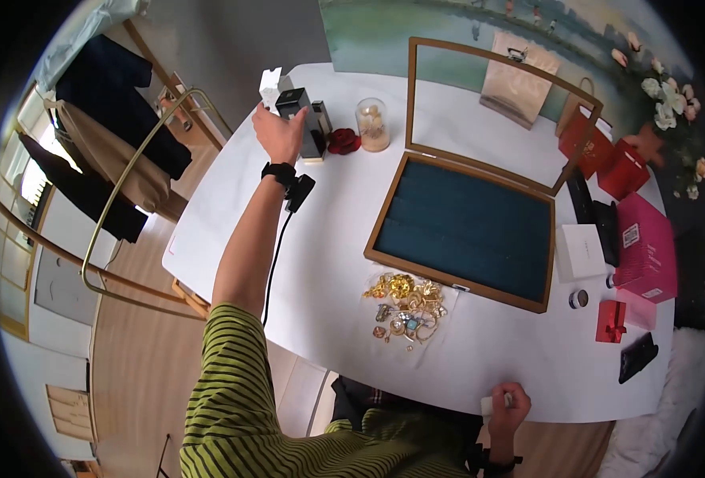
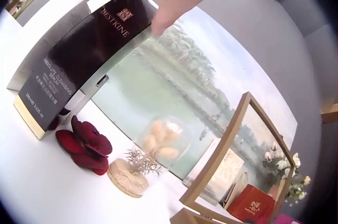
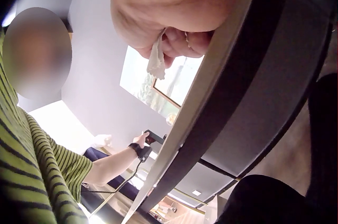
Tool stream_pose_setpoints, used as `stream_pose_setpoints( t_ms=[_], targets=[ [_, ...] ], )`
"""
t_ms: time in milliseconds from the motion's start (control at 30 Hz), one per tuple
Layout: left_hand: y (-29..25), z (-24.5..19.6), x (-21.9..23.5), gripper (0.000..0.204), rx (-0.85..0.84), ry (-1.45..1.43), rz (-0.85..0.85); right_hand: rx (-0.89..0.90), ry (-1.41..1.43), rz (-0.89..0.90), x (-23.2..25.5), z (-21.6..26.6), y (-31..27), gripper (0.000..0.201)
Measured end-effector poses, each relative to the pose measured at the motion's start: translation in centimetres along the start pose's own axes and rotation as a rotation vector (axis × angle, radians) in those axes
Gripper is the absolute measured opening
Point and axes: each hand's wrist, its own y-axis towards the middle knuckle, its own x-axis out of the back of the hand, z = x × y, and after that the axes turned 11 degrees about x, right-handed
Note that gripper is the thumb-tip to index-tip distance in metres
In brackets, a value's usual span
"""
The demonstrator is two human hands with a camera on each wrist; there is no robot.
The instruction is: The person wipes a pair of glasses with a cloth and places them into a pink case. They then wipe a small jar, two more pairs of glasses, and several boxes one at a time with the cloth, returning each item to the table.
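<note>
At the back left of the table, my left hand (image 1: pixel 279 134) is at a tall black serum box (image 1: pixel 311 127). In the left wrist view its thumb (image 2: pixel 161 22) lies at the box's upper right edge, and the other fingertips stand apart past the top. A white box (image 2: pixel 50 36) stands beside the black one. Close by are a dark red flower (image 1: pixel 343 142) and a glass dome with dried flowers (image 1: pixel 373 127). My right hand (image 1: pixel 509 406), by the front table edge, grips a crumpled white cloth or tissue (image 3: pixel 157 61).
A wood-framed display case (image 1: pixel 464 227) with a dark green lining stands with its glass lid raised. Gold jewelry (image 1: pixel 406 307) lies on a clear sheet before it. Red boxes (image 1: pixel 623 169), a pink box (image 1: pixel 645 247) and a white box (image 1: pixel 580 252) line the right side.
</note>
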Motion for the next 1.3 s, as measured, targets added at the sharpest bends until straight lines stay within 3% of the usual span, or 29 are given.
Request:
stream_pose_setpoints(
  t_ms=[67, 167, 333, 433, 467, 600, 633, 667, 700, 733, 800, 867, 900, 933, 1000, 1067, 1133, 1300],
  targets=[
    [0.5, 0.8, -1.3, 0.078, 0.001, 0.012, -0.052, -0.017, 0.029, 0.001, -0.1, 0.0, 0.1, 0.005],
    [1.1, 1.6, -1.4, 0.062, 0.073, -0.053, 0.068, -0.034, 0.025, 0.011, -0.1, 0.7, 0.4, 0.006],
    [-1.5, 0.2, 2.1, 0.064, -0.018, -0.157, 0.038, 0.012, -0.011, 0.047, 0.3, 0.1, 0.4, 0.006],
    [-4.8, -2.3, 7.2, 0.052, 0.074, -0.729, 0.37, -0.032, -0.009, 0.038, -0.2, 0.4, 0.4, 0.007],
    [-6.8, -4.2, 9.8, 0.05, 0.203, -0.852, 0.423, -0.07, 0.017, 0.009, -0.3, 0.7, 0.6, 0.007],
    [-13.1, -5.7, 17.3, 0.058, 0.403, -1.034, 0.79, -0.164, 0.135, 0.015, -1.1, 3.4, 1.9, 0.019],
    [-15.2, -5.9, 19.6, 0.061, 0.369, -0.92, 0.931, -0.178, 0.135, 0.022, -1.4, 4.2, 2.1, 0.019],
    [-17.2, -6.1, 21.6, 0.063, 0.33, -0.805, 1.069, -0.092, 0.168, 0.079, -1.8, 5.1, 2.2, 0.031],
    [-18.9, -6.2, 22.7, 0.064, 0.098, -0.733, 1.205, -0.004, 0.202, 0.133, -2.2, 6.1, 2.5, 0.043],
    [-20.4, -6.5, 23.4, 0.064, -0.143, -0.653, 1.331, -0.01, 0.201, 0.128, -2.9, 7.6, 3.0, 0.043],
    [-23.2, -8.1, 24.6, 0.067, -0.287, -0.578, 1.414, 0.009, 0.375, 0.218, -4.1, 10.0, 4.5, 0.064],
    [-25.3, -8.3, 24.5, 0.072, -0.21, -0.597, 1.61, 0.142, 0.259, 0.352, -4.5, 10.2, 5.9, 0.076],
    [-25.9, -8.6, 24.7, 0.073, -0.173, -0.535, 1.683, 0.255, 0.132, 0.441, -4.4, 10.8, 7.2, 0.068],
    [-26.4, -8.7, 24.7, 0.073, -0.176, -0.535, 1.689, 0.252, 0.131, 0.437, -4.3, 10.8, 7.5, 0.068],
    [-27.2, -8.5, 24.6, 0.074, -0.237, -0.43, 1.641, 0.187, 0.141, 0.61, -4.1, 10.8, 7.8, 0.057],
    [-27.6, -8.3, 24.4, 0.072, -0.245, -0.395, 1.668, 0.152, 0.081, 0.61, -3.9, 11.2, 8.0, 0.049],
    [-28.3, -7.8, 24.0, 0.071, -0.418, -0.355, 1.595, 0.133, 0.021, 0.651, -3.5, 10.4, 7.8, 0.047],
    [-29.6, -8.1, 24.0, 0.074, -0.479, -0.218, 1.599, -0.007, 0.083, 0.585, -2.7, 8.9, 7.1, 0.039]
  ],
)
